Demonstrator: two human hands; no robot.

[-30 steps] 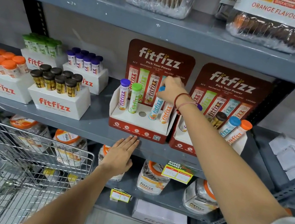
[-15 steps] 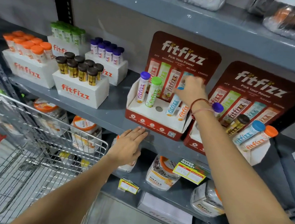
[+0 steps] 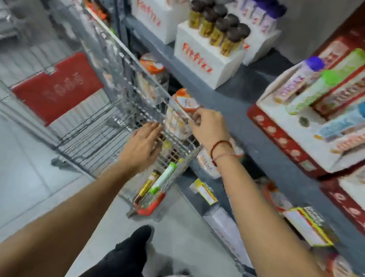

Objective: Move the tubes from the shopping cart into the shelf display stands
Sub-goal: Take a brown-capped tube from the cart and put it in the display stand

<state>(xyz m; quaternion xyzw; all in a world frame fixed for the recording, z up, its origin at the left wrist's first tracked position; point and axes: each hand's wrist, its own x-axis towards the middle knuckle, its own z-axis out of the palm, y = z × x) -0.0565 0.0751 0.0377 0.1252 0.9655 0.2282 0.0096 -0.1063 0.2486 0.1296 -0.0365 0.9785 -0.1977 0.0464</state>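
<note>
Left hand with fingers spread flat over the shopping cart, right hand curled empty at its rim, green-capped tube in the cart's corner, four tubes in the display stand

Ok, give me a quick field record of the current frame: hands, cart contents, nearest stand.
left hand: open, empty, over the shopping cart
right hand: at the cart's top rim, fingers curled; a grip cannot be told
cart contents: green-capped tube and yellowish tube lying in the near corner
display stand: purple, green, blue and orange-capped tubes standing; one empty hole
image: motion-blurred
</note>
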